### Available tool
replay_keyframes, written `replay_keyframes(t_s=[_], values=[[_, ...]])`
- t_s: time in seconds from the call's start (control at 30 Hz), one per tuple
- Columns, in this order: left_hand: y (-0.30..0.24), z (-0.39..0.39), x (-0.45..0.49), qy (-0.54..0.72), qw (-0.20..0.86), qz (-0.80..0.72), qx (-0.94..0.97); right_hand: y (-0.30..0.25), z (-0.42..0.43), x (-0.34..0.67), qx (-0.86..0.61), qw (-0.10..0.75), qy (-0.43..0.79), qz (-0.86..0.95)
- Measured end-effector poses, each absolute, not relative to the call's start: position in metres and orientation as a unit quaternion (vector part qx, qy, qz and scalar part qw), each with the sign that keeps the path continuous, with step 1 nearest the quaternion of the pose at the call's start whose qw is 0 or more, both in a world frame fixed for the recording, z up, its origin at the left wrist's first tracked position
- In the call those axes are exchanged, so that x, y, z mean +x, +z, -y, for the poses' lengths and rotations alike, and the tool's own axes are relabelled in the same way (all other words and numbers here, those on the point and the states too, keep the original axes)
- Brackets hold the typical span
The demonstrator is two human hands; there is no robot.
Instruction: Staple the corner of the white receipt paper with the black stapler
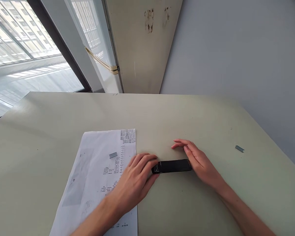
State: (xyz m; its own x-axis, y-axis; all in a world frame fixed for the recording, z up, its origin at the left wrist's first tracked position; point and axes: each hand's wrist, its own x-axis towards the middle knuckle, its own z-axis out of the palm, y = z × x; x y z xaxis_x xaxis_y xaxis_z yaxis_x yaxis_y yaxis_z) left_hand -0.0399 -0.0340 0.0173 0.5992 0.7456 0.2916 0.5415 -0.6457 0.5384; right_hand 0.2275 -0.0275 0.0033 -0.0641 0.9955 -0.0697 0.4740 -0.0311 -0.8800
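Note:
A long black stapler lies on the table with its length running left to right. My left hand reaches over the paper's right edge, and its thumb and fingers close around the stapler's left end. At the other end is my right hand, its palm side against or very close to the stapler. The right fingers stretch loosely to the left behind the stapler, holding nothing. Under my left wrist lies a printed sheet of paper. On that sheet rests a short grey staple strip.
A second grey staple strip lies on the table at the right. Past the table's far edge stands a white refrigerator with a handle. A grey wall borders the right side, and a bright window is at the left.

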Motion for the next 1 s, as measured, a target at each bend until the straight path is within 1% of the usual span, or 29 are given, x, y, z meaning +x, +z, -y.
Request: replay_keyframes(t_s=[0.17,0.23,0.37,0.43,0.6,0.83,1.0], values=[[0.015,0.034,-0.037,0.255,0.156,-0.365,0.882,0.002,0.029,0.226,-0.593,0.347,0.404,0.604],[0.014,0.035,-0.036,0.257,0.130,-0.362,0.887,0.003,0.029,0.225,-0.563,0.351,0.413,0.624],[0.013,0.038,-0.036,0.264,0.109,-0.358,0.889,0.006,0.027,0.225,-0.455,0.305,0.421,0.723],[0.013,0.039,-0.035,0.266,0.108,-0.363,0.886,0.007,0.025,0.227,-0.433,0.296,0.406,0.749],[0.013,0.040,-0.036,0.267,0.094,-0.373,0.884,0.011,0.019,0.238,-0.446,0.298,0.415,0.734],[0.009,0.037,-0.041,0.268,0.042,-0.397,0.877,0.015,0.013,0.259,-0.496,0.296,0.429,0.695],[0.010,0.037,-0.044,0.263,0.024,-0.403,0.876,0.013,0.015,0.259,-0.508,0.292,0.434,0.684]])
